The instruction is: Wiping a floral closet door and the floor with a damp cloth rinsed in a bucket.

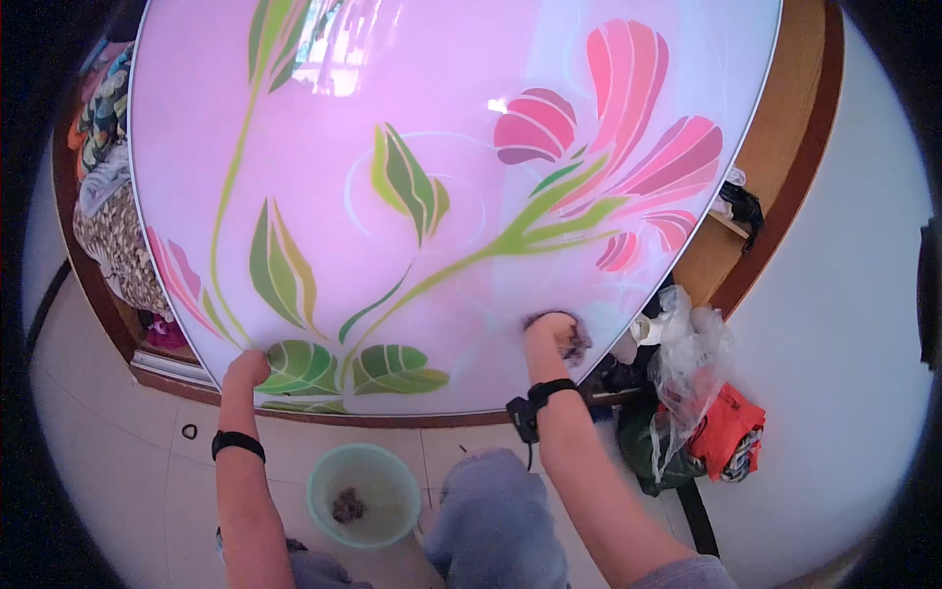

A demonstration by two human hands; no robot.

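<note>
A glossy pink wardrobe door panel (434, 294) with painted flowers and green leaves fills the view before me. Against its lower right part, my right hand (557, 333) presses a dark purplish cloth (578, 346), whose edges show around the fingers. My left hand (250, 367) is at the lower left of the panel, beside a painted leaf, its fingers curled and mostly hidden from view. On the floor between my arms stands a pale green plastic basin (401, 471), with water and a dark wad of cloth or mesh (348, 506) in it.
Wardrobe compartments flank the panel, with folded textiles (110, 221) stacked on the left. A clear plastic bag (684, 353) and a red bag (728, 427) spill out at the lower right. My knee (493, 508) is right of the basin. A small dark ring (189, 431) lies on the tiles.
</note>
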